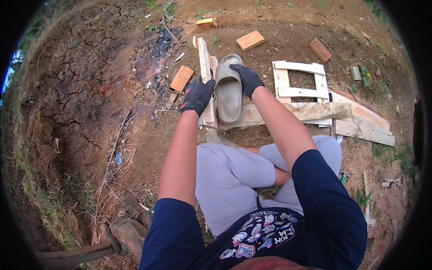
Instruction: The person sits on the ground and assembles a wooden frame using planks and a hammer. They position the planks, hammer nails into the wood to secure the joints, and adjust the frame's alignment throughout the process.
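Note:
My left hand [198, 95], in a dark glove with red marks, is closed around a narrow pale wooden strip [204, 56] that points away from me. Just right of the strip is a grey slide sandal [230, 101], its toe end away from me. The gloved right hand [247, 80] grips the sandal's strap at its right side. Another short piece of wood shows partly behind the strip and sandal. A wide, light wooden board [292, 112] lies crosswise under my right forearm, its left end near the sandal's heel.
Orange-brown wood blocks [182, 78] lie scattered beyond my hands. A pale wooden frame [302, 92] rests at the right, near stacked boards [364, 130]. My crossed legs [234, 168] are close in front. Charred debris [166, 40] and cracked soil spread to the left.

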Demonstrator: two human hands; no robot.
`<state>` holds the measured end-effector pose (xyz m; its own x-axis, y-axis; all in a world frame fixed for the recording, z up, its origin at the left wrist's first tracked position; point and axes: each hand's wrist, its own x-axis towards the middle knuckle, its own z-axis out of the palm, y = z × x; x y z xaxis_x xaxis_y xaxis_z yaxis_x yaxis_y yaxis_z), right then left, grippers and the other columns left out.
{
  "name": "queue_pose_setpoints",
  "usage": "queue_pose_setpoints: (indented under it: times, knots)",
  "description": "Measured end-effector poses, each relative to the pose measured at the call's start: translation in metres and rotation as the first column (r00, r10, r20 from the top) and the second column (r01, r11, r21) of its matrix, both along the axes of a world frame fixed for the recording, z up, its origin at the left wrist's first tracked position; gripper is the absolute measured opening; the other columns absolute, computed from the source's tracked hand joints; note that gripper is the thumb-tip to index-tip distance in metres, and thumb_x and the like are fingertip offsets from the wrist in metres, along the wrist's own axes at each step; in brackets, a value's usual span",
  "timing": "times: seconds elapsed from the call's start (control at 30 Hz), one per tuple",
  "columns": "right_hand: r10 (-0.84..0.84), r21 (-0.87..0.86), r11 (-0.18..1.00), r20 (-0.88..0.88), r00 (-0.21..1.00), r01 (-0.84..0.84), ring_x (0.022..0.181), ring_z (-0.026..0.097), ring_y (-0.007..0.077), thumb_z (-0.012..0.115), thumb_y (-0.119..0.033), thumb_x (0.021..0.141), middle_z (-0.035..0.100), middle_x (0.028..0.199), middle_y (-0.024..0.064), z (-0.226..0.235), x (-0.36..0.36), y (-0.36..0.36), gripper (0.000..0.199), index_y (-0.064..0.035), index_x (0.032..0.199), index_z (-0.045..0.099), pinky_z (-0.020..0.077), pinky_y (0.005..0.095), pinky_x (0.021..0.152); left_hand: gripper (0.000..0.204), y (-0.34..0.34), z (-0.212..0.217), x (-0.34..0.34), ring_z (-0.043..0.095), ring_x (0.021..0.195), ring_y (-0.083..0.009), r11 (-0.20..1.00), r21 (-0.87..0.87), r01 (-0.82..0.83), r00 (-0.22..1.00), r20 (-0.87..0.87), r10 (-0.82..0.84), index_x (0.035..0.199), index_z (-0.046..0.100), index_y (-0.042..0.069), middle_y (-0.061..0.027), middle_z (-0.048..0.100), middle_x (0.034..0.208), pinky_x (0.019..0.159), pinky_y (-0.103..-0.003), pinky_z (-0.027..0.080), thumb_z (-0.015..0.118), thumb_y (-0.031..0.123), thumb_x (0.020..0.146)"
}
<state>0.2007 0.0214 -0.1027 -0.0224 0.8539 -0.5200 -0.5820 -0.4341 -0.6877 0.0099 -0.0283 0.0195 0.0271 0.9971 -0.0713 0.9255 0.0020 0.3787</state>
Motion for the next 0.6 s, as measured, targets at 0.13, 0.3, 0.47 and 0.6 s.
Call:
queue_pose_setpoints:
  times: [0.13,0.3,0.47,0.6]
  knots:
    - [-0.212,0.252,0.944,-0.041,0.976,0.215,0.097,0.073,0.0261,0.084,-0.023,0.088,0.073,0.115,0.016,0.009,0.101,-0.03,0.052,0.0035,0.129,0.066,0.0614,0.0393,0.086,0.06,0.005,0.0,0.011,0.069,0.121,-0.0409,0.998,-0.059,-0.005,1.0,-0.009,0.005,0.135,0.069,0.005,-0.0247,0.073,0.126,0.106,-0.05,0.051,0.063,0.051,0.097]
    - [-0.776,0.642,0.63,0.501,0.383,0.436,0.109,0.071,0.032,0.092,-0.031,0.076,0.071,0.12,0.0186,0.068,0.272,-0.157,0.071,0.0051,0.13,0.064,0.0555,0.0413,0.098,0.051,0.014,-0.007,0.007,0.073,0.113,-0.0426,0.998,-0.027,0.051,0.998,0.038,-0.05,0.117,0.078,0.002,-0.0264,0.075,0.118,0.099,-0.051,0.057,0.064,0.046,0.095]
    - [-0.452,0.583,0.635,0.813,-0.368,0.507,0.12,0.069,0.041,0.094,-0.045,0.072,0.072,0.129,0.0236,0.107,0.383,-0.338,0.084,0.0001,0.136,0.063,0.052,0.0498,0.104,0.051,0.023,-0.009,0.01,0.072,0.119,-0.0412,0.998,-0.068,0.001,0.998,0.067,0.003,0.121,0.078,0.002,-0.026,0.074,0.124,0.102,-0.049,0.057,0.066,0.042,0.092]
    - [-0.215,0.381,0.641,0.923,-0.321,0.666,0.122,0.067,0.0439,0.09,-0.048,0.074,0.071,0.132,0.0266,0.057,0.393,-0.441,0.084,0.0008,0.138,0.064,0.0513,0.0503,0.106,0.047,0.03,-0.023,0.01,0.07,0.124,-0.0403,0.998,-0.056,0.006,0.996,0.089,-0.001,0.126,0.076,0.003,-0.0246,0.072,0.132,0.105,-0.048,0.056,0.062,0.035,0.095]
